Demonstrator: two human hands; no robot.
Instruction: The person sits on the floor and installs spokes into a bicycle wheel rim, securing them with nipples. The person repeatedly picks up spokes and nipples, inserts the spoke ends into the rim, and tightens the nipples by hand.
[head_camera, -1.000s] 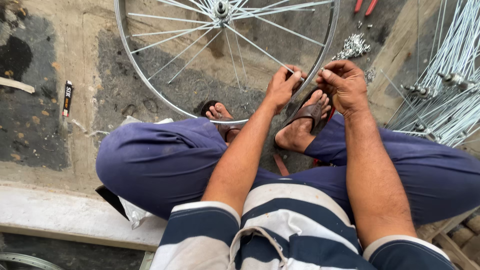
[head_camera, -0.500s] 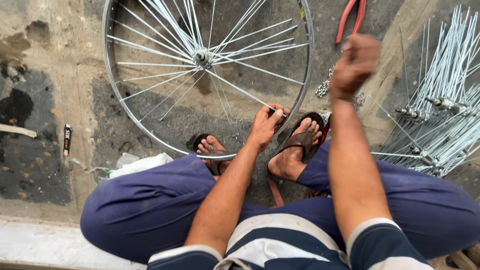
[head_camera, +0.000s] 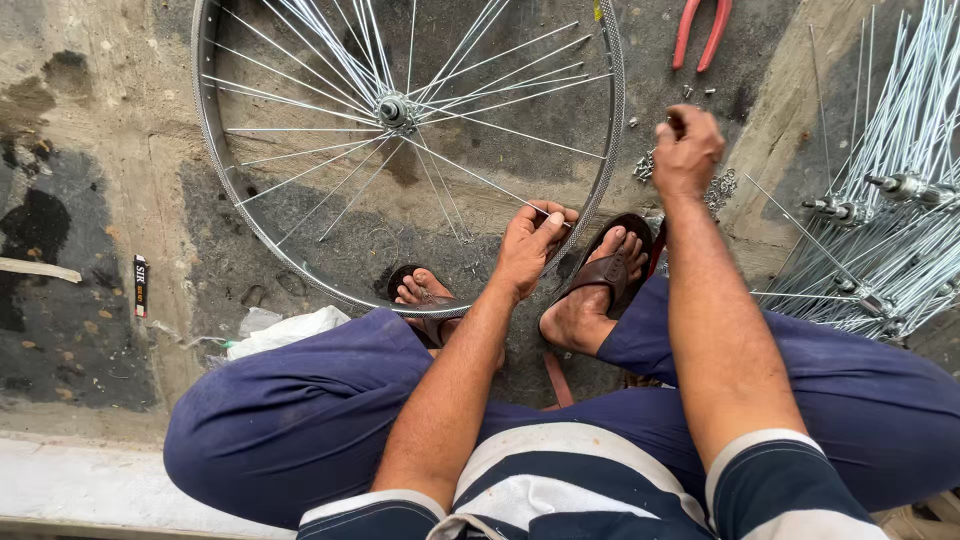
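Note:
A bicycle wheel rim (head_camera: 214, 150) with thin steel spokes and a centre hub (head_camera: 393, 110) lies flat on the concrete in front of my feet. My left hand (head_camera: 532, 240) pinches a spoke at the rim's near right edge. My right hand (head_camera: 686, 150) is closed and reaches out over a small pile of metal nipples (head_camera: 718, 188) to the right of the rim; what its fingers hold is hidden. I sit with both sandalled feet (head_camera: 598, 285) against the rim.
Red-handled pliers (head_camera: 702, 32) lie beyond the nipples. Bundles of spoked hubs (head_camera: 880, 200) fill the right side. A small black packet (head_camera: 140, 285) and a crumpled white bag (head_camera: 275, 330) lie at the left. A concrete step runs along the lower left.
My right hand left the rim edge and moved out to the right, over the nipple pile. My left hand stayed on the spoke. The view tilted up, showing more of the wheel.

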